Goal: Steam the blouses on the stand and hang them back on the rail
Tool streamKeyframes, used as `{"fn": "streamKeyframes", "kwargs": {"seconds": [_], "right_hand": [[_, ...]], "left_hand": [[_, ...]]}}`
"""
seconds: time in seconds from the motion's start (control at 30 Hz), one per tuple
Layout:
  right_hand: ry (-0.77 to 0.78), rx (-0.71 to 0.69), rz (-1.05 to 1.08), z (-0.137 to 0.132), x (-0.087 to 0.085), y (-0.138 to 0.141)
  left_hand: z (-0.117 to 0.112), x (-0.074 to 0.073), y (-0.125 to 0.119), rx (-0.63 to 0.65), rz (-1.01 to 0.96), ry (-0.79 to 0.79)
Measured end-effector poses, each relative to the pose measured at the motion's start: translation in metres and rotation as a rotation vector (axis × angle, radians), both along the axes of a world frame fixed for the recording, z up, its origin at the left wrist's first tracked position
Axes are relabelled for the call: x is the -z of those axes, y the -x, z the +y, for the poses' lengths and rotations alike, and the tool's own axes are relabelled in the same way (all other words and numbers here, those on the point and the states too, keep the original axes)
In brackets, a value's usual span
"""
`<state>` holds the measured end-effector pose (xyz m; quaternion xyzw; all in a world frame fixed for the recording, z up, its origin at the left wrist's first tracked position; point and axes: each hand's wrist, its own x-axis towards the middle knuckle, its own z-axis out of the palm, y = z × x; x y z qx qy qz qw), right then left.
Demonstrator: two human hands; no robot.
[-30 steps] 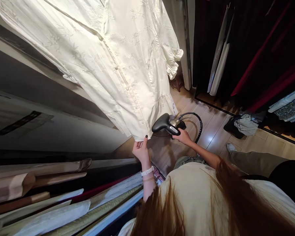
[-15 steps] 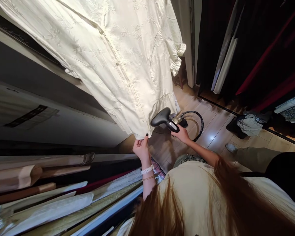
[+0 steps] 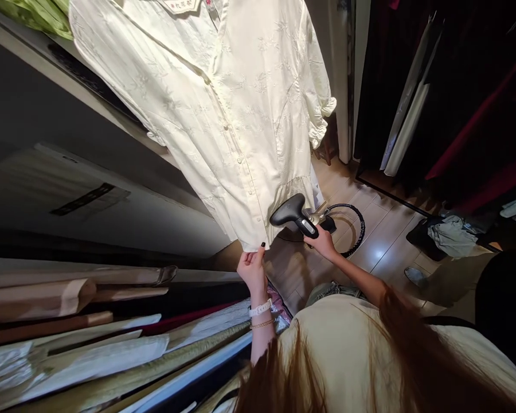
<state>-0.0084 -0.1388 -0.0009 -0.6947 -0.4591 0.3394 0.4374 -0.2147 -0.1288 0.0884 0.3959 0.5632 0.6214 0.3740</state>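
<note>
A cream embroidered blouse (image 3: 241,115) with a buttoned front and ruffled cuffs hangs before me. My left hand (image 3: 253,268) pinches its bottom hem between thumb and fingers. The black head of a garment steamer (image 3: 288,210) lies against the lower front of the blouse, close to the hem. My right hand (image 3: 321,242) is wrapped around the steamer's handle. A black ribbed hose (image 3: 361,221) loops behind that hand, above the floor. Whether steam is coming out cannot be seen.
Many garments (image 3: 112,355) hang in a row at the lower left. Dark clothes (image 3: 417,103) hang on a rack at the right, above a crumpled pale cloth (image 3: 453,235). Another person's shoe (image 3: 415,276) rests on the tiled floor (image 3: 376,229). A white panel (image 3: 146,221) stands left.
The view has shifted, so the blouse and both hands sit slightly lower and further right, and the collar label shows. The hem grip and the steamer's place near the hem look about the same.
</note>
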Motion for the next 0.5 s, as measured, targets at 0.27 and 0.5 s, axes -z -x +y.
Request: {"fn": "streamKeyframes", "kwargs": {"seconds": [0.27, 0.5], "right_hand": [[0.01, 0.009, 0.001, -0.0015, 0.004, 0.0016], [0.029, 0.046, 0.002, -0.004, 0.0032, -0.0014]], "left_hand": [[-0.0041, 0.0011, 0.004, -0.022, -0.013, -0.034], [-0.0082, 0.0023, 0.0039, -0.035, -0.057, -0.025]]}}
